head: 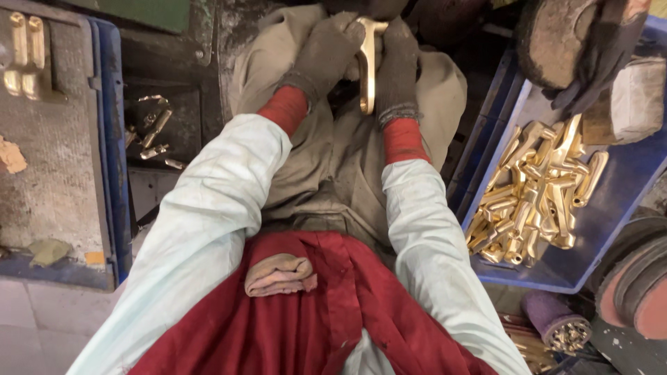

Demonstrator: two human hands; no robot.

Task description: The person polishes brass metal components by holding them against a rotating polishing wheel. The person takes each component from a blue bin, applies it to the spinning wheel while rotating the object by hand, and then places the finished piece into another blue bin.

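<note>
Both of my hands wear dark grey work gloves with red cuffs below pale sleeves. My left hand (325, 57) and my right hand (398, 69) together hold one brass handle (368, 66), a long golden bar with a bent top end. The handle stands nearly upright between the two gloves, over a beige cloth (445, 90) draped on my lap. The fingers of each glove are wrapped around the handle's upper part; its lower end sticks out free.
A blue tray (611, 215) at the right holds a heap of several brass handles (538, 191). A grey-lined blue tray (111, 160) at the left carries two brass pieces (24, 52). Loose brass parts (154, 132) lie between. Worn buffing wheels (556, 42) sit top right.
</note>
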